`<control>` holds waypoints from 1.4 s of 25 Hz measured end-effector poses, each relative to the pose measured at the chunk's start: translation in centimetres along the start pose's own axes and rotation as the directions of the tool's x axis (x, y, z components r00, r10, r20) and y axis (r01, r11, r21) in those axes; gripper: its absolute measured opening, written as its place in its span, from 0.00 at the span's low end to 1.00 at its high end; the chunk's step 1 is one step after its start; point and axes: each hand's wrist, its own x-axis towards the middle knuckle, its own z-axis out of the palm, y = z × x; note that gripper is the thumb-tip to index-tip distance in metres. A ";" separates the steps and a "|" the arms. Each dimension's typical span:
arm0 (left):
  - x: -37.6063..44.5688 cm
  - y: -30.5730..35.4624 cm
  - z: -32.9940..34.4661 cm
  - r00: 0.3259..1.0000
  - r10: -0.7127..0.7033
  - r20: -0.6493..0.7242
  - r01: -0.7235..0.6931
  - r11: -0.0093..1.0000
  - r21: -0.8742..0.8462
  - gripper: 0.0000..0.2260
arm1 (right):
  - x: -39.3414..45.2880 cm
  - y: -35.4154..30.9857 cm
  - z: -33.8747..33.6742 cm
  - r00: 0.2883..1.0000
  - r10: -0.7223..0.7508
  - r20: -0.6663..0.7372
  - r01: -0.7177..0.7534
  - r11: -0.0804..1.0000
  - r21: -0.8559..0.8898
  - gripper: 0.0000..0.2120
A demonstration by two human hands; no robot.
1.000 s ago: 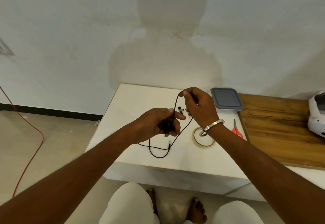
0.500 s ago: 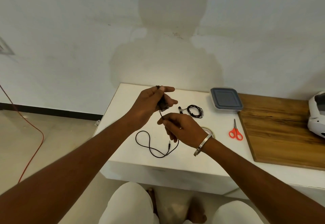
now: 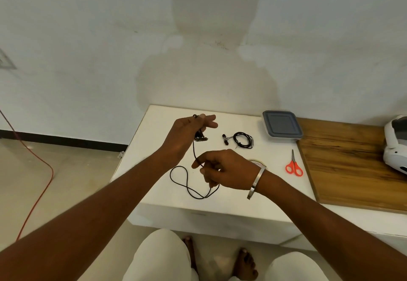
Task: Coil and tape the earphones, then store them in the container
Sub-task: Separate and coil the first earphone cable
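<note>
Earphones (image 3: 194, 178) with a black cord are held above the white table (image 3: 231, 201), which serves as the landmark for everything else. At the table's right side a wooden board (image 3: 352, 170) is laid flush against it, and on the far right end of that board a white device (image 3: 395, 146) is seen, cut off by the frame edge. Off the table's left edge, an orange cable (image 3: 37, 192) is trailed across the floor. At the table's far right corner a grey-lidded container (image 3: 282, 126) is set, closed. Above the table's middle the left hand (image 3: 187, 136) is raised, its fingers curled around a small bundle of the cord with the thumb and forefinger extended forward; earbud ends are seen hanging just below the fingers. Nearer the table's front, the right hand (image 3: 224, 170) is held lower, the cord pinched between thumb and fingers, and a metal bangle (image 3: 256, 182) is worn on its wrist. Between the two hands the cord is drawn nearly straight, and below the right hand the remaining length is looped onto the table surface near the front edge. A second set of earphones (image 3: 241, 140), already coiled, is laid on the table between the left hand and the container. Orange-handled scissors (image 3: 294, 166) are laid near the table's right edge, in front of the container. A roll of tape (image 3: 258, 162) is lying on the table, mostly hidden behind the right wrist.
</note>
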 end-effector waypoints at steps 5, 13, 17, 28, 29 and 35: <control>-1.6 -0.2 -0.8 0.989 -0.045 0.144 0.005 0.964 0.265 0.18 | -0.3 -1.0 -2.8 0.973 -0.026 -0.229 0.047 0.995 0.083 0.05; -3.0 0.0 0.2 0.907 -0.187 0.377 0.137 0.978 0.155 0.25 | 1.1 0.3 -5.4 0.877 0.088 -0.472 -0.064 0.996 0.068 0.07; -2.8 1.3 1.3 0.918 -0.090 0.387 0.152 0.979 -0.134 0.20 | 1.3 1.7 -3.7 0.892 0.172 -0.419 -0.128 0.983 0.131 0.10; -0.1 3.2 0.7 1.000 -0.017 0.002 0.015 0.828 -0.560 0.16 | -0.6 2.2 1.8 0.988 0.144 -0.051 -0.142 0.989 0.036 0.11; 0.0 2.9 0.4 1.000 -0.013 -0.022 0.000 0.863 -0.505 0.16 | -1.0 1.7 2.0 0.993 0.118 -0.006 -0.118 0.993 0.016 0.11; -1.1 0.9 -0.9 0.997 0.027 0.077 -0.023 0.999 -0.046 0.18 | -3.9 -1.7 0.5 0.993 -0.040 -0.110 0.039 0.999 -0.006 0.10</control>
